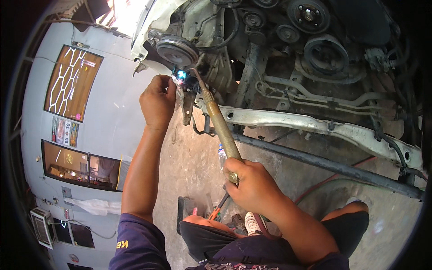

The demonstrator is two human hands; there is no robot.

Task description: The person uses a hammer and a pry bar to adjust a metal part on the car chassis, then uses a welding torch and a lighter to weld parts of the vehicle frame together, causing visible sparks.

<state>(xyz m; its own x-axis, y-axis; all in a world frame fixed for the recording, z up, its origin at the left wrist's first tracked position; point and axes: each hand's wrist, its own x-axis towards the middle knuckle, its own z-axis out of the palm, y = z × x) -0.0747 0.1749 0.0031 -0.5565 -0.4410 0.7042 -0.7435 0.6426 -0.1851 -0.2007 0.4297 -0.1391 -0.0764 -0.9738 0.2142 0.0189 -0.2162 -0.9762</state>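
Observation:
My right hand (254,182) is closed round the rear end of a long brass gas torch (219,126). The torch slants up and left, and its thin bent tip ends beside a bright blue-white glow (181,75) on the front corner of a stripped car body. Just left of the glow, my left hand (158,100) is raised with fingers pinched together; what they hold, if anything, cannot be made out. Directly above the glow sits a round dark disc-shaped part (177,50). Glare hides the heated spot's detail.
A pale metal crossmember (288,119) and a dark bar (310,161) run across the car's front, below several engine pulleys (309,15). On the concrete floor are a plastic bottle (222,155), an orange-handled tool (218,209) and hoses (321,181). A grey-white building wall (108,103) stands left.

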